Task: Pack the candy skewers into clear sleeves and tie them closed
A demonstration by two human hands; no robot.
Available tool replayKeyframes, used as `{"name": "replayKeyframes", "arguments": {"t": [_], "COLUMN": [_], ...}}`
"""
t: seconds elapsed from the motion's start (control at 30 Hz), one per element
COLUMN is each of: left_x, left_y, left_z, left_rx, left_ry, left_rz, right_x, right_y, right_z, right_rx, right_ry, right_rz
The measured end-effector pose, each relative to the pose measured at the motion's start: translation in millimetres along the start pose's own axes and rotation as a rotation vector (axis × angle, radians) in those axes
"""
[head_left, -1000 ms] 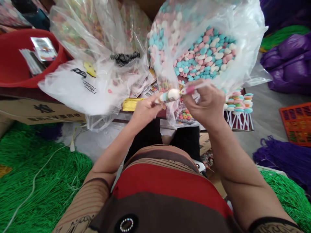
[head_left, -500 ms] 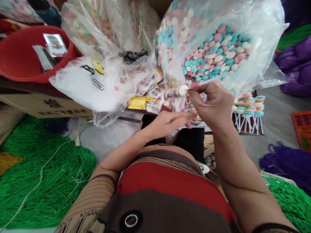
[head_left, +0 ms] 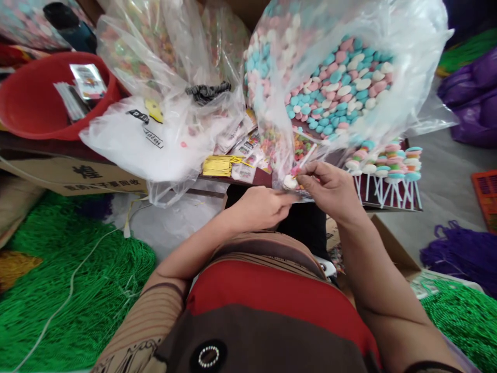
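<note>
My right hand (head_left: 330, 187) pinches a thin white stick (head_left: 306, 156) threaded with candies, a white one (head_left: 289, 181) at its lower end. My left hand (head_left: 261, 207) is curled just below and left of that candy, fingertips touching the stick's end; whether it grips anything I cannot tell. Above both hands hangs a big clear bag of pink, blue and white candies (head_left: 337, 88). A rack of finished candy sticks (head_left: 388, 166) stands to the right of my right hand.
A red basin (head_left: 34, 103) with small packets sits at the left on a cardboard box (head_left: 77, 173). Clear bags (head_left: 163, 98) crowd the middle. Green bead strands (head_left: 77, 290) cover the floor left, purple bundles (head_left: 458, 248) and bags lie right.
My right hand has lowered the candy stick from bag height towards my lap. My left hand has come up to meet the stick's end again.
</note>
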State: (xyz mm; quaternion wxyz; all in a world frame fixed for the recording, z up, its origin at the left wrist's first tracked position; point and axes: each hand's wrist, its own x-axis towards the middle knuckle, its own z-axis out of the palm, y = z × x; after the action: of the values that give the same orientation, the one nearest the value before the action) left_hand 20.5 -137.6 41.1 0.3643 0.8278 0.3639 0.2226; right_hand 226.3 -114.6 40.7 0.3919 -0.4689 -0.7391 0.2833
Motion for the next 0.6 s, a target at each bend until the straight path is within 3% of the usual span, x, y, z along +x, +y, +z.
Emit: {"name": "replayKeyframes", "arguments": {"t": [0.07,0.13,0.3,0.37,0.43,0.5,0.6], "left_x": [9,19,33,33,30,27,24], "left_y": [-3,-3,10,10,3,-7,-18], "left_z": [6.4,9.4,23.6,32.5,38.1,38.1,30.8], "left_rx": [0.127,0.174,0.232,0.2,0.146,0.095,0.015], "left_ry": [0.078,0.086,-0.14,-0.202,-0.174,-0.098,-0.019], "left_rz": [-0.067,-0.105,-0.032,0.014,0.021,-0.005,-0.072], "right_x": [-7,-17,-56,-83,-117,-157,-216], "right_y": [-2,-5,-4,2,10,19,36], "right_z": [1,4,-7,-25,-52,-84,-131], "right_rx": [0.142,0.295,0.598,0.703,0.701,0.574,0.2], "right_ry": [0.019,0.013,0.041,0.138,0.261,0.348,0.303], "right_rz": [0.021,0.028,0.235,0.334,0.409,0.534,0.803]}}
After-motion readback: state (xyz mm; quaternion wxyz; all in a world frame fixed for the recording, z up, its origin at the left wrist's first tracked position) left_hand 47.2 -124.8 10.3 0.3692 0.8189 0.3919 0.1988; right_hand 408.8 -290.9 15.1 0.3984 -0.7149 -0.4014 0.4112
